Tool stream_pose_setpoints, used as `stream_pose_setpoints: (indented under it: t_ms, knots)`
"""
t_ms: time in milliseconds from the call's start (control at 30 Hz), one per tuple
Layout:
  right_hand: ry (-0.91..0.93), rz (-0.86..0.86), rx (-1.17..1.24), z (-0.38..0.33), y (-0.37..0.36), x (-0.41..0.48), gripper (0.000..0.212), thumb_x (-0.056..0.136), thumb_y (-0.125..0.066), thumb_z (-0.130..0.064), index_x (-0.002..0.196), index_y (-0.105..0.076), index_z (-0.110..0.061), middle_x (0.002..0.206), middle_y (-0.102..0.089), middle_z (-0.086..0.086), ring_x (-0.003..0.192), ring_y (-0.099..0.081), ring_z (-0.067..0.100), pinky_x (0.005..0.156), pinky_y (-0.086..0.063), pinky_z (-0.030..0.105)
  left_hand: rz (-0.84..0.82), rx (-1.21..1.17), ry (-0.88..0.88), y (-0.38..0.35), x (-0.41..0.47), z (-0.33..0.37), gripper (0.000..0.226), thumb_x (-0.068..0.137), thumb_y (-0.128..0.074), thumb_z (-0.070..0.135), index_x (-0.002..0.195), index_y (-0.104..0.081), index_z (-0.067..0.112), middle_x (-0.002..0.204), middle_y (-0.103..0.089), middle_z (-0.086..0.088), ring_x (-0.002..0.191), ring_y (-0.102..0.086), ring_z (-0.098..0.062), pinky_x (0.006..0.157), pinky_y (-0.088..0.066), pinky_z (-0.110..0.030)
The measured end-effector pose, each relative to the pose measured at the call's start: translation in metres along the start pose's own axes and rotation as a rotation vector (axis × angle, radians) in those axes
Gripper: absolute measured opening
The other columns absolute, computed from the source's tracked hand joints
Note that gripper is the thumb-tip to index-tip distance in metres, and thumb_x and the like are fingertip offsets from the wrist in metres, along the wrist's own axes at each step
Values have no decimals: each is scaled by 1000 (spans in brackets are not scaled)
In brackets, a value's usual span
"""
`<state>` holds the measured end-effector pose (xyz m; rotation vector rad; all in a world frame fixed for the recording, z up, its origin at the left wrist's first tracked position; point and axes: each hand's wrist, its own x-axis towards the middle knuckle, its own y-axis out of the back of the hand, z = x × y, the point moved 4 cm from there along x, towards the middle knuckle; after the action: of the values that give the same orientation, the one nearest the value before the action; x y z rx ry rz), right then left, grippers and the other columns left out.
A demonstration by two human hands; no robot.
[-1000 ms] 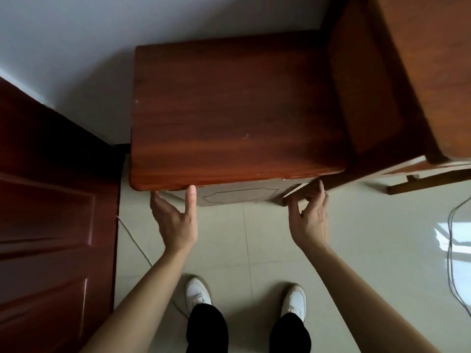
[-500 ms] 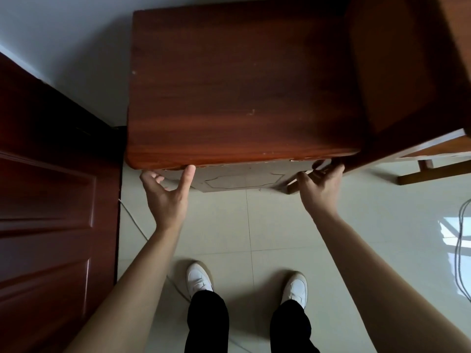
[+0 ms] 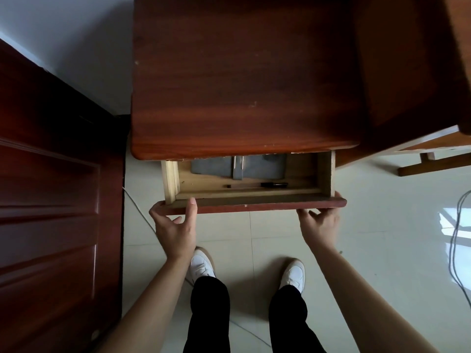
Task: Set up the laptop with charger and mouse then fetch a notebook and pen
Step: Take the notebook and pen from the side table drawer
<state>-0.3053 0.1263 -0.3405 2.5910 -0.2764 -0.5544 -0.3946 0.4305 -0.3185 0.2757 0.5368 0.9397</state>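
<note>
left fingers and right fingers are both curled on the drawer front. just behind it the pen lies crosswise, nearer the right hand. the grey notebook sits deeper, half hidden under the counter lip, with little room overhead.

I take this for a room in a home. I see a dark red wooden desk set against a plain white wall, a panelled wooden door to the left, pale glossy floor tiles reflecting a window, and loose cables trailing across the floor.
</note>
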Motion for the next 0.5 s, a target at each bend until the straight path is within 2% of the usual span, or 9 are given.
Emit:
stream_pose_setpoints:
  t_ms: [33,133,200,233,300,367,400,500]
  knots:
    - [-5,3,-4,4,1,2,74,74,-74,-33,139,-41,-17,119,-53,-2,94,-56,1,78,-48,6,0,13,4,2,1,-3,54,76,-75,50,109,-44,21,103,-68,-2,88,-70,-13,82,-58,-32]
    - [-29,-15,-55,13,5,8,66,80,-78,-19,138,-45,-17,111,-63,-2,84,-62,-4,77,-51,17,-11,60,9,5,3,-9,46,83,-79,38,110,-47,20,103,-70,-3,72,-67,9,61,-48,-6]
    - [-24,-16,-93,18,9,11,62,83,-76,-15,137,-47,-18,107,-65,-6,85,-61,0,73,-46,7,-18,81,23,5,2,-11,44,85,-78,37,111,-47,21,101,-69,0,72,-65,13,60,-45,-3]
    - [-29,-24,-121,18,12,13,59,84,-74,-13,137,-48,-19,109,-64,-6,85,-58,-1,72,-44,6,-14,90,32,6,2,-10,44,84,-78,38,111,-46,22,100,-69,3,74,-64,14,62,-45,-3]
    - [-86,-47,-147,18,20,16,57,86,-63,-2,138,-51,-24,114,-65,-5,88,-59,4,74,-48,19,-23,108,67,7,2,-7,47,83,-78,41,114,-47,22,102,-69,4,84,-65,9,75,-48,-13]
    - [-151,-6,-76,15,32,16,62,84,-47,11,131,-61,-27,114,-70,0,93,-65,14,77,-54,30,-33,121,114,10,-2,1,52,83,-78,42,119,-49,18,111,-68,0,100,-65,-11,86,-48,-26]
    - [-171,68,-16,12,40,14,62,82,-42,14,122,-67,-27,113,-72,3,97,-67,17,82,-56,34,-16,162,91,12,-6,8,55,83,-78,40,123,-50,15,116,-65,-3,107,-63,-21,89,-46,-30]
    - [-122,314,75,-19,60,8,45,85,-41,4,96,-69,-30,104,-73,1,98,-67,17,85,-51,28,34,382,-286,5,-15,46,55,80,-80,19,125,-54,1,129,-56,-18,122,-51,-37,99,-40,-41]
